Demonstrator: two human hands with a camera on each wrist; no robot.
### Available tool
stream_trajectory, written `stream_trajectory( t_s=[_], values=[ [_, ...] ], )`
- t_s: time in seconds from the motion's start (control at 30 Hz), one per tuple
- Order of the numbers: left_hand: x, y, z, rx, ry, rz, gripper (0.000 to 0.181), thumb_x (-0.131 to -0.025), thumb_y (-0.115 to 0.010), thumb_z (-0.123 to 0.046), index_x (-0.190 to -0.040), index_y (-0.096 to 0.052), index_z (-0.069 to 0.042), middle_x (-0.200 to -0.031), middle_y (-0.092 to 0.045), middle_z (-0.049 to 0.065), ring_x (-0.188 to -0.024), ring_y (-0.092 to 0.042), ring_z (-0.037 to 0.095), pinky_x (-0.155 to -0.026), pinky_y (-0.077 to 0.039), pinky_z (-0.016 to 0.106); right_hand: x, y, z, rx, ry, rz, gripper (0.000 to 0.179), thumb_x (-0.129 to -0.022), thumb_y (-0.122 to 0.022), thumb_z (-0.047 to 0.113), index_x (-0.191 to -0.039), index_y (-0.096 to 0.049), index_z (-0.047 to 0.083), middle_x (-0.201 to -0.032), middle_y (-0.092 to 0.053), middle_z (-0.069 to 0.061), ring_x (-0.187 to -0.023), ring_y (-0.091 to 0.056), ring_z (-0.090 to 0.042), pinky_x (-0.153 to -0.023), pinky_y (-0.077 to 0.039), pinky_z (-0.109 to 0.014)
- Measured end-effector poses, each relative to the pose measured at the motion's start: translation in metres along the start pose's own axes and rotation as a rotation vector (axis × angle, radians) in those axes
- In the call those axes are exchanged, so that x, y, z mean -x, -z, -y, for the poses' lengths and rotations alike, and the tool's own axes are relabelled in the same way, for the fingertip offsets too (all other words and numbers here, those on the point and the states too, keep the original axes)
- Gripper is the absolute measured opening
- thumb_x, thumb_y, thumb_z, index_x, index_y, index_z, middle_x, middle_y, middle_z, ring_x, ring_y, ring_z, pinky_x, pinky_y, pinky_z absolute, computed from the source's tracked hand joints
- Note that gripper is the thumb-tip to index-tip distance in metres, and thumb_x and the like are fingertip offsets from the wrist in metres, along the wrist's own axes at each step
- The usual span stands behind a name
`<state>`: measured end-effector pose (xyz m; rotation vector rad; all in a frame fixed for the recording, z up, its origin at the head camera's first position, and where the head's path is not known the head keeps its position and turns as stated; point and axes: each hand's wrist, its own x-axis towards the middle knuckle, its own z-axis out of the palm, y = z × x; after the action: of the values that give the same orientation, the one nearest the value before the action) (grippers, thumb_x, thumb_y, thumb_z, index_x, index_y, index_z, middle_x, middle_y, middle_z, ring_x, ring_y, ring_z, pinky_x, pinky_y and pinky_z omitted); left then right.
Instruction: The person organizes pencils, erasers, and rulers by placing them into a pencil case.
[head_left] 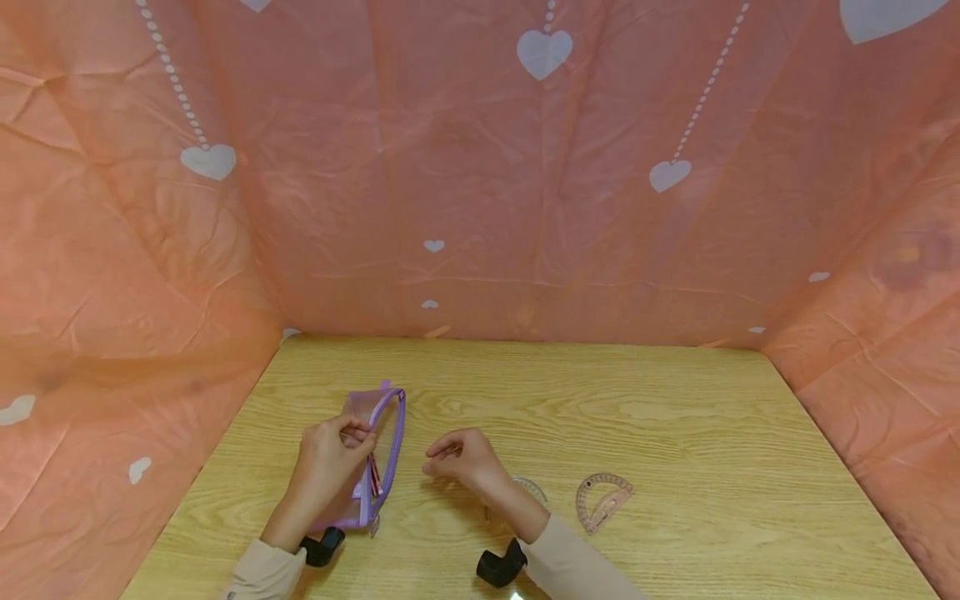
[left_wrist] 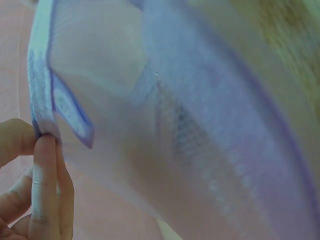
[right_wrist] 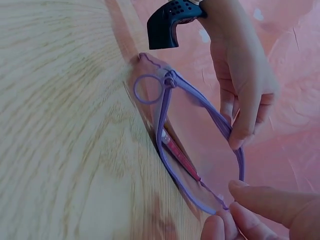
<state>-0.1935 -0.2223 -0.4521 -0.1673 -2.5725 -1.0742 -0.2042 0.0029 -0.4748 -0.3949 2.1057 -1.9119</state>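
Observation:
A translucent pencil pouch with a purple zipper edge (head_left: 393, 467) lies toward the left of the table, its mouth spread wide. My left hand (head_left: 330, 454) pinches one side of that mouth; the left wrist view shows thumb and fingers on the zipper band (left_wrist: 41, 90), beside the purple zipper pull tab (left_wrist: 74, 111). Inside the pouch rests a slim red pen-like item (right_wrist: 180, 157). To the right of the pouch, my right hand (head_left: 468, 462) hovers with loosely bent fingers, nothing between them. Its fingertips overlap the pouch's far end in the right wrist view.
A pinkish half-round protractor (head_left: 603, 502) lies right of my right forearm. Another clear protractor (head_left: 531, 487) is partly hidden under that forearm. A purple ring (right_wrist: 148, 90) hangs from the pouch's end. Orange cloth with white hearts (head_left: 543, 54) walls the wooden table (head_left: 675, 417).

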Motion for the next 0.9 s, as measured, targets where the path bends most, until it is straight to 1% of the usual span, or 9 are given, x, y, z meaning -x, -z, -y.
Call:
stream_trajectory(
  t_s=[0.07,0.2,0.33,0.4,0.43,0.53,0.63,0.73,0.9],
  values=[
    [0.000,0.000,0.000,0.003,0.004,0.003,0.007,-0.078,-0.077,0.002,-0.081,-0.072,-0.001,-0.071,-0.068,0.002,-0.063,-0.066,0.017,-0.054,-0.050,0.022,0.000,0.003,-0.001,0.000,-0.001,0.001,0.020,-0.080,-0.076,-0.005,-0.095,-0.069,-0.015,-0.080,-0.070,-0.016,-0.072,-0.069,-0.035,-0.069,-0.058,-0.048],
    [0.000,-0.001,0.000,0.014,0.012,0.010,0.007,-0.078,-0.076,0.003,-0.082,-0.072,0.000,-0.071,-0.068,0.003,-0.063,-0.066,0.017,-0.054,-0.051,0.022,0.000,0.007,-0.004,0.027,0.019,-0.004,0.020,-0.080,-0.076,-0.006,-0.095,-0.069,-0.015,-0.081,-0.070,-0.017,-0.066,-0.066,-0.018,-0.069,-0.058,-0.048],
    [-0.001,-0.002,0.001,0.020,0.013,0.011,0.008,-0.077,-0.077,0.004,-0.082,-0.072,0.000,-0.071,-0.068,0.003,-0.063,-0.065,0.016,-0.054,-0.051,0.022,0.001,0.010,-0.004,0.063,0.047,-0.013,0.020,-0.080,-0.076,-0.006,-0.095,-0.069,-0.015,-0.081,-0.069,-0.018,-0.065,-0.063,-0.013,-0.066,-0.057,-0.049],
    [-0.001,-0.002,0.001,0.021,0.011,0.010,0.008,-0.077,-0.077,0.003,-0.082,-0.072,0.000,-0.071,-0.068,0.003,-0.063,-0.065,0.016,-0.054,-0.051,0.021,0.002,0.012,-0.004,0.075,0.046,-0.024,0.020,-0.080,-0.077,-0.006,-0.096,-0.069,-0.015,-0.081,-0.069,-0.016,-0.066,-0.062,-0.012,-0.063,-0.057,-0.041],
    [-0.001,-0.003,0.001,0.021,0.010,0.009,0.008,-0.077,-0.077,0.003,-0.081,-0.072,0.000,-0.071,-0.068,0.002,-0.063,-0.065,0.016,-0.054,-0.051,0.021,0.003,0.013,-0.004,0.081,0.041,-0.030,0.020,-0.080,-0.077,-0.005,-0.096,-0.069,-0.014,-0.080,-0.069,-0.015,-0.065,-0.061,-0.011,-0.059,-0.056,-0.037],
    [-0.001,-0.003,0.001,0.025,0.009,0.011,0.008,-0.077,-0.077,0.003,-0.081,-0.072,0.000,-0.071,-0.068,0.002,-0.063,-0.065,0.016,-0.054,-0.051,0.021,0.004,0.016,-0.003,0.096,0.009,-0.048,0.022,-0.081,-0.079,-0.002,-0.098,-0.070,-0.011,-0.080,-0.068,-0.009,-0.064,-0.059,-0.010,-0.049,-0.046,-0.025],
    [-0.001,-0.003,0.001,0.029,0.013,0.015,0.008,-0.078,-0.077,0.003,-0.082,-0.072,0.000,-0.071,-0.068,0.002,-0.064,-0.065,0.016,-0.055,-0.051,0.021,0.005,0.018,-0.003,0.095,-0.019,-0.060,0.023,-0.080,-0.080,0.000,-0.099,-0.070,-0.010,-0.078,-0.066,-0.005,-0.063,-0.057,-0.009,-0.045,-0.038,-0.022],
    [-0.001,-0.003,0.001,0.029,0.017,0.018,0.008,-0.078,-0.077,0.003,-0.082,-0.072,-0.001,-0.072,-0.068,0.002,-0.064,-0.065,0.015,-0.055,-0.051,0.021,0.004,0.020,-0.004,0.101,-0.010,-0.068,0.023,-0.079,-0.081,-0.001,-0.098,-0.070,-0.010,-0.078,-0.066,-0.005,-0.065,-0.058,-0.009,-0.046,-0.041,-0.021],
    [-0.001,-0.003,0.000,0.030,0.018,0.019,0.007,-0.079,-0.077,0.003,-0.083,-0.072,-0.001,-0.072,-0.068,0.002,-0.064,-0.066,0.015,-0.056,-0.052,0.021,0.003,0.025,-0.009,0.155,0.081,-0.072,0.024,-0.077,-0.082,-0.003,-0.096,-0.070,-0.011,-0.083,-0.068,-0.016,-0.071,-0.060,-0.010,-0.059,-0.050,-0.020]
  ],
)
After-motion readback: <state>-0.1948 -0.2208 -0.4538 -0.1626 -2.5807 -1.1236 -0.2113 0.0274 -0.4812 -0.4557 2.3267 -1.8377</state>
